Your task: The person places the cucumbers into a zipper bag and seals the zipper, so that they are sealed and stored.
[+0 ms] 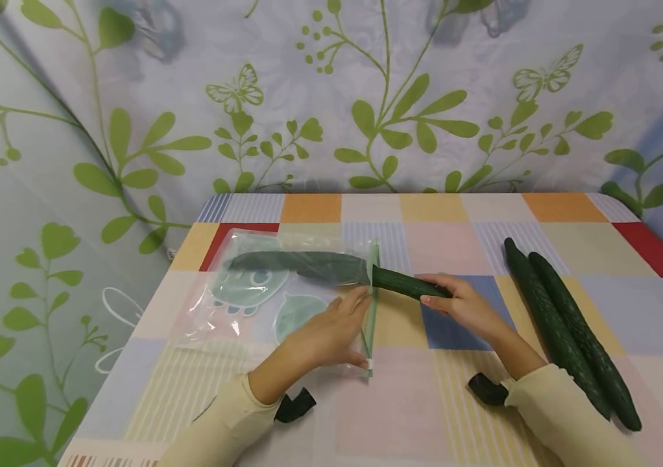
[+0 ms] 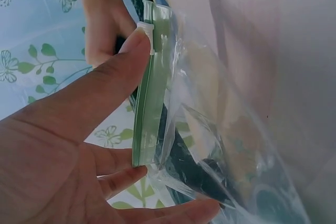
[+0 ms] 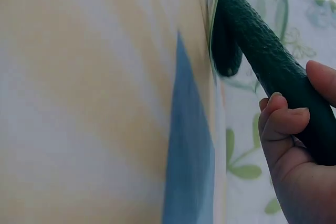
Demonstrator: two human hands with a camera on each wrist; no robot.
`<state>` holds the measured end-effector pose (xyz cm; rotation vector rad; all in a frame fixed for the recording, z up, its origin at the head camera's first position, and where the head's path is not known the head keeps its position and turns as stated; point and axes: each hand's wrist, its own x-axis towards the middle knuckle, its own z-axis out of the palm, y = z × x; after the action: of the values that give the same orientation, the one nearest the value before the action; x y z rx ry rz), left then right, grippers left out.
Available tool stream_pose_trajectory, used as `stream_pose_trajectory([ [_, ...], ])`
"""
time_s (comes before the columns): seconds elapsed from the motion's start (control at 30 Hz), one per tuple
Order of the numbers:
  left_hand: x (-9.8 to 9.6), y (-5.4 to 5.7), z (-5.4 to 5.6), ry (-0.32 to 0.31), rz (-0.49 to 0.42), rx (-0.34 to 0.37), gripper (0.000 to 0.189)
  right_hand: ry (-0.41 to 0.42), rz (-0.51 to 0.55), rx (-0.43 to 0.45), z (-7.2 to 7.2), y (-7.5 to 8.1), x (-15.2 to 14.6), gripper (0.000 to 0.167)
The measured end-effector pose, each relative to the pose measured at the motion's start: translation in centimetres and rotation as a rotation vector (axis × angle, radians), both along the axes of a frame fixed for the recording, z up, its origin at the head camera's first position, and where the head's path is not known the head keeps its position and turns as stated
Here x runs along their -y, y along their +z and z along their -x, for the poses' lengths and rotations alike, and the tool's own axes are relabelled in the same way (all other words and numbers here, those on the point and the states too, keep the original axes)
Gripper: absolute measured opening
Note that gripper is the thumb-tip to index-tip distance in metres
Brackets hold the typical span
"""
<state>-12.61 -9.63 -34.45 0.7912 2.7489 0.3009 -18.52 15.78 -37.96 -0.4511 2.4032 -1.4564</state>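
Observation:
A clear zip bag (image 1: 250, 331) with a green closure strip (image 1: 373, 324) lies flat on the table, its mouth facing right. My left hand (image 1: 331, 327) grips the mouth edge, thumb by the white slider (image 2: 148, 34) and other fingers spread along the strip and film. With thumb and fingers, my right hand (image 1: 466, 308) holds a dark green cucumber (image 1: 404, 282) by its right end. Its far part is inside the bag. Another cucumber (image 1: 261, 261) lies within the bag beside it; the right wrist view shows its rounded end (image 3: 228, 64) just inside the mouth.
Two more cucumbers lie side by side at the right, a left one (image 1: 550, 318) and a right one (image 1: 582, 337). A patchwork-patterned cloth (image 1: 396, 415) covers the table. Behind it hangs a leaf-print curtain (image 1: 285, 97). Black straps (image 1: 488, 390) show near both cuffs.

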Motion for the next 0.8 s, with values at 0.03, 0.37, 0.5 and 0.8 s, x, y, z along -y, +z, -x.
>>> stream_pose_trajectory([
  [0.03,0.0,0.0,0.0,0.001,0.004,-0.001,0.098,0.005,0.004,0.005,0.4,-0.1,0.5,0.05],
  [0.37,0.1,0.1,-0.1,-0.002,0.027,-0.036,0.098,0.052,0.092,0.045,3.2,-1.2,4.8,0.049],
  [0.5,0.1,0.1,-0.1,-0.013,0.04,-0.052,0.097,0.057,0.115,0.052,3.5,-1.5,5.7,0.049],
  [0.8,0.1,0.0,-0.1,-0.033,0.054,-0.069,0.098,0.059,0.105,0.046,4.2,-2.0,7.3,0.054],
])
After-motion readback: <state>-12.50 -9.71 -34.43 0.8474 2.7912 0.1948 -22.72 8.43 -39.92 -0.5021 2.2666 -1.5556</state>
